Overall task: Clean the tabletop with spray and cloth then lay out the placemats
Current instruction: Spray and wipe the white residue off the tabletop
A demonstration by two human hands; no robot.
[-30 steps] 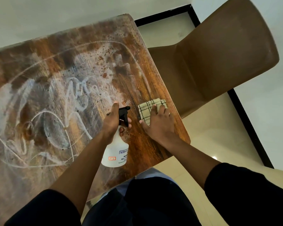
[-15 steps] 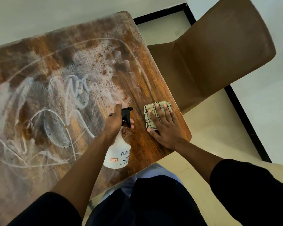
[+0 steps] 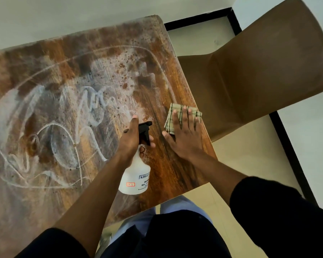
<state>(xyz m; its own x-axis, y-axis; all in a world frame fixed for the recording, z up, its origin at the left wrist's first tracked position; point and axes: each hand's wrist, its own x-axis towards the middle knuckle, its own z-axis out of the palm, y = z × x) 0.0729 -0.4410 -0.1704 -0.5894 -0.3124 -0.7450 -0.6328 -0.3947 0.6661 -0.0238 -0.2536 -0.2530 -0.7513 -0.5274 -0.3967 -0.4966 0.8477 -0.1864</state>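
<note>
Seen from the head camera, a person's left hand (image 3: 131, 138) grips the neck of a white plastic spray bottle with a black trigger head (image 3: 136, 175), fingers curled round it above the streaked brown wooden tabletop (image 3: 67, 94). The right hand (image 3: 183, 135) lies flat, fingers straight and spread, pressing a folded cream checked cloth (image 3: 175, 110) near the tabletop's right edge (beside a brown moulded chair (image 3: 259, 67)). No placemats are in view. A wipe pushed outward could carry the cloth off that edge; the tilted bottle might drip unevenly.
</note>
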